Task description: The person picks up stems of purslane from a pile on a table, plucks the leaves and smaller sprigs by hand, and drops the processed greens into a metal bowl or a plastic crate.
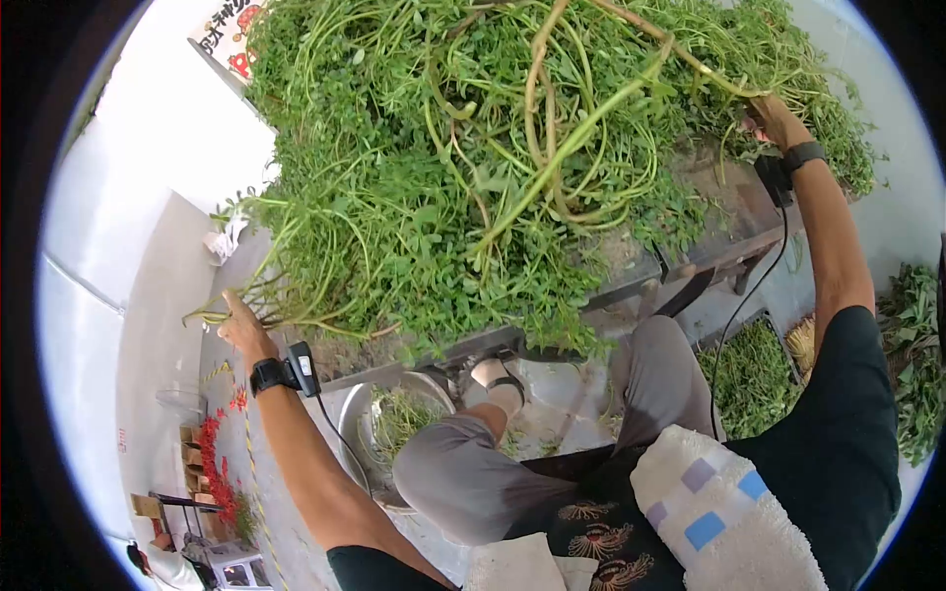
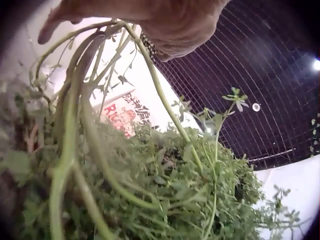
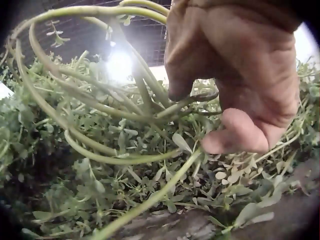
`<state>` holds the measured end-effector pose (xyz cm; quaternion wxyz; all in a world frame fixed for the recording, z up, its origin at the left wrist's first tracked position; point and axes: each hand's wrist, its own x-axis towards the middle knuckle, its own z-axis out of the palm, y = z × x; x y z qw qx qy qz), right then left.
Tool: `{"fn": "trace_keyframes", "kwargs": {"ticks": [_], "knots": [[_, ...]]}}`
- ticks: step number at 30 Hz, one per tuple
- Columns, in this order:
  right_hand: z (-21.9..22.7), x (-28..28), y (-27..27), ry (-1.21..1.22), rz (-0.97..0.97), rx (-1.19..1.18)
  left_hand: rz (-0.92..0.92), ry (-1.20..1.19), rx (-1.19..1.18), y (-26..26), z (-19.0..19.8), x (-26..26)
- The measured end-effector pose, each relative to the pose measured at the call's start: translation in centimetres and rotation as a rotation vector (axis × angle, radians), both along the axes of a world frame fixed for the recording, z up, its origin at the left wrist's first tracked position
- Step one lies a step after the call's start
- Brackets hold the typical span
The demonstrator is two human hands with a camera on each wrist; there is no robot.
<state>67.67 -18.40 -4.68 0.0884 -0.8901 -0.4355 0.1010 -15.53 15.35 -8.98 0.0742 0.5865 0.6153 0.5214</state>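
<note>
A big heap of leafy purslane (image 1: 394,177) with thick, pale stems covers the table. At its left end my left hand (image 1: 241,327) holds several stems, and in the left wrist view stems (image 2: 75,115) hang down from beneath the hand (image 2: 175,25). Over at the far right side of the heap, my right hand (image 1: 778,123) grips long stems that arch across the top. The right wrist view shows that hand's (image 3: 240,65) fingers curled, with looping stems (image 3: 90,102) running into its grasp; the palm side is hidden.
The wooden table (image 1: 719,192) shows along its near edge. Below stands a metal basin (image 1: 445,386) with some greens. A crate of greens (image 1: 754,379) sits on the floor at right, beside more leafy bundles (image 1: 912,345). Cables run from both wrist cameras. A person (image 1: 158,561) appears far left.
</note>
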Motion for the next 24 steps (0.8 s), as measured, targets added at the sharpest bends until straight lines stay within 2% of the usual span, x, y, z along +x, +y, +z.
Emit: {"fn": "trace_keyframes", "kwargs": {"ticks": [1,2,3,4,6,8,10,11,12,14,15,16,17,18,20,21,22,24], "knots": [[-0.4,0.9,-1.2,0.104,0.008,0.153,0.303,-0.327,-0.031,-6.1,4.1,7.4],[-0.6,1.2,-2.0,0.208,0.017,0.303,0.305,-0.330,-0.041,-7.1,3.5,8.3],[0.8,-1.8,-3.0,0.068,0.137,0.206,0.094,-0.370,-0.034,-7.9,2.6,8.3],[1.7,-2.6,-3.4,0.069,0.144,0.184,-0.112,-0.408,-0.030,-8.8,1.5,8.2],[1.7,-3.8,-4.1,0.600,-0.317,0.345,-0.067,-0.395,-0.076,-10.7,0.3,10.3],[1.4,-3.0,-4.0,0.536,-0.362,0.322,-0.050,-0.394,-0.088,-9.5,0.5,11.1],[0.5,-1.3,-3.3,0.516,-0.332,0.538,0.103,0.254,-0.187,-7.0,1.6,10.3],[1.1,-1.6,-2.9,0.624,-0.187,0.488,0.011,0.112,0.122,-6.3,1.2,10.6],[1.0,-2.1,-2.2,0.620,-0.191,0.488,0.006,0.109,0.121,-5.2,1.4,10.8],[1.0,-5.0,0.4,0.682,-0.156,0.749,-0.076,0.123,0.182,-2.3,2.4,10.5],[0.3,-4.6,1.2,0.685,-0.157,0.748,-0.138,0.175,0.262,-1.6,2.2,10.7],[-1.1,-3.2,2.4,0.294,0.143,0.652,-0.137,0.178,0.261,0.4,0.8,10.0],[-2.7,-1.5,3.7,-0.102,0.429,0.532,0.010,0.519,0.235,3.7,-1.9,8.4],[-4.7,0.5,5.5,0.065,0.311,0.492,0.161,0.856,0.207,6.1,-3.8,7.6],[-6.0,0.7,5.8,-0.829,0.523,0.059,-0.314,0.353,-0.091,5.4,-5.3,5.1],[-7.4,2.0,5.1,-0.276,0.641,0.695,-0.163,0.358,-0.190,0.3,-2.7,7.7],[-6.2,1.5,4.6,-0.285,0.645,0.707,-0.158,0.353,-0.177,-1.6,-1.5,9.0],[-2.8,-0.7,1.9,0.531,0.053,0.547,-0.051,0.068,-0.221,-4.2,-0.8,9.3]]}}
